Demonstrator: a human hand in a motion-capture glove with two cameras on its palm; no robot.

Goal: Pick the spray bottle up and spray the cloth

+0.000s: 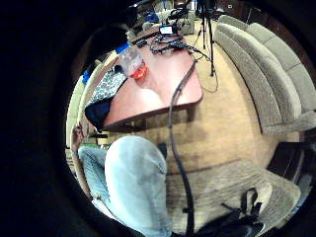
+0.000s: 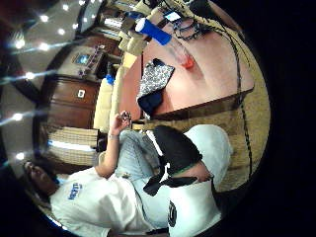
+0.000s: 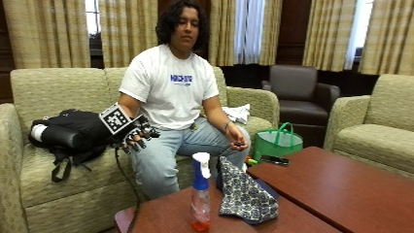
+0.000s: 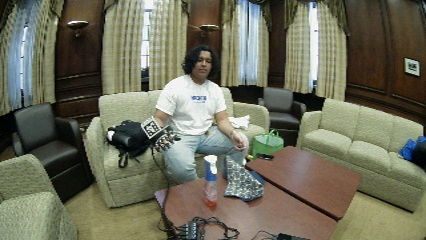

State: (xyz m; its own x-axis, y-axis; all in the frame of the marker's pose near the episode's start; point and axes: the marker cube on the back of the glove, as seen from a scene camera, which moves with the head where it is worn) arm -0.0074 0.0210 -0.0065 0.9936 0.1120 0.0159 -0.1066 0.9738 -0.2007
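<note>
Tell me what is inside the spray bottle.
The spray bottle is clear, with a little red liquid at its base. A tube may run down inside, but that cannot be made out. It stands beside the cloth.

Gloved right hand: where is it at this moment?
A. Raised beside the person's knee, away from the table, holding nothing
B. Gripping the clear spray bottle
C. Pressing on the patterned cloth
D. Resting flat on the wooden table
A: the black-gloved right hand hangs above the sofa seat, its fingers loosely curled and empty, while the clear spray bottle with the blue collar and white nozzle stands untouched on the reddish wooden table.
</note>
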